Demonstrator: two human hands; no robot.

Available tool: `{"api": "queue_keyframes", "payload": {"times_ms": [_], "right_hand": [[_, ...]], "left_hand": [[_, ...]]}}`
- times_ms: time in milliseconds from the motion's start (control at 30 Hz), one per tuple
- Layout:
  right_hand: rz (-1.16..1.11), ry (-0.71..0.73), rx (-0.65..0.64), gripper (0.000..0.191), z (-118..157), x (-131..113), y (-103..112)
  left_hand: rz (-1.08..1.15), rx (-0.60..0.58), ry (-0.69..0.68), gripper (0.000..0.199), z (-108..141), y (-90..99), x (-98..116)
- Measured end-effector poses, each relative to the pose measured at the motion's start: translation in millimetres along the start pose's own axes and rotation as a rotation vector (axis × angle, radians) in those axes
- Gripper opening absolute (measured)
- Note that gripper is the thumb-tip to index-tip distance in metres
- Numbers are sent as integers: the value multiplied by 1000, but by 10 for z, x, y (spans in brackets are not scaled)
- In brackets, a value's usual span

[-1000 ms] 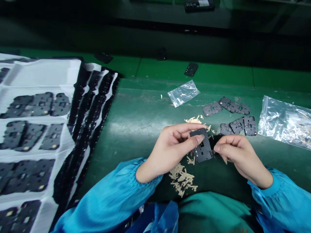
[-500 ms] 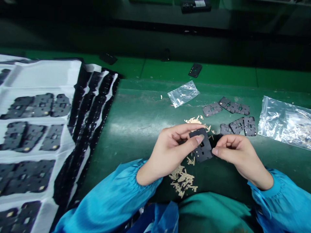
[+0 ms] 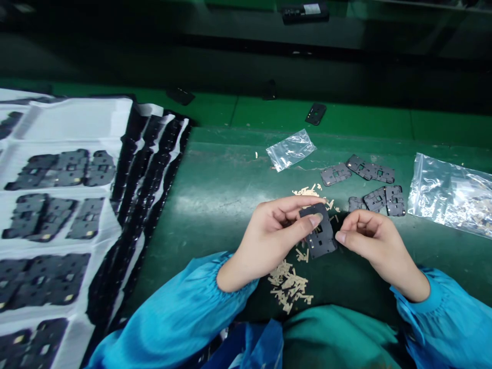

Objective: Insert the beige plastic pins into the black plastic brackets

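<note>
My left hand (image 3: 271, 238) grips a flat black plastic plate (image 3: 324, 242) with small cut-outs, the thumb lying over its face and the fingers behind. The plate is tilted above the table. Close to its right edge, my right hand (image 3: 374, 241) is closed in a pinch; whatever lies between those fingertips, if anything, is too small to make out. Below the plate lies a pile of small pale tan strips (image 3: 289, 287). More of these strips (image 3: 306, 191) are scattered just beyond my left fingers.
Several similar black plates (image 3: 371, 169) lie beyond my right hand. A small clear zip bag (image 3: 291, 149) and a larger one holding small pieces (image 3: 449, 195) rest on the green table (image 3: 215, 174). At left, a white sheet with pockets (image 3: 77, 120) carries rows of black plates.
Both hands and the plate stay almost in place. The right fingers shift very slightly at the plate's edge, and the view has turned a little.
</note>
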State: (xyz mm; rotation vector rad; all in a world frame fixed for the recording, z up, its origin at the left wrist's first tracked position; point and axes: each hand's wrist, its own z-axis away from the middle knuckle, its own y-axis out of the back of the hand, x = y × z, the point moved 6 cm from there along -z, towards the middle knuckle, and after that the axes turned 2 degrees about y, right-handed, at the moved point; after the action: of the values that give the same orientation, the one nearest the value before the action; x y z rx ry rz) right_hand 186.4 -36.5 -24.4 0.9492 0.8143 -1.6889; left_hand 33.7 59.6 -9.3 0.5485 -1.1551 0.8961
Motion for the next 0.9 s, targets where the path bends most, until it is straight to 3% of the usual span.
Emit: {"api": "queue_keyframes", "payload": {"times_ms": [400, 600, 733, 800, 900], "right_hand": [[-31, -1, -207, 15, 16, -25, -117], [-32, 57, 20, 15, -2, -26, 25], [15, 82, 2, 12, 24, -14, 14], [66, 124, 25, 13, 42, -25, 24], [207, 258, 132, 11, 77, -95, 84]], "left_hand": [[84, 43, -37, 27, -32, 2, -34], [76, -70, -1, 19, -49, -13, -38], [-91, -233, 43, 18, -6, -114, -36], [-140, -235, 59, 21, 14, -136, -58], [-170, -150, 46, 19, 31, -116, -80]]}}
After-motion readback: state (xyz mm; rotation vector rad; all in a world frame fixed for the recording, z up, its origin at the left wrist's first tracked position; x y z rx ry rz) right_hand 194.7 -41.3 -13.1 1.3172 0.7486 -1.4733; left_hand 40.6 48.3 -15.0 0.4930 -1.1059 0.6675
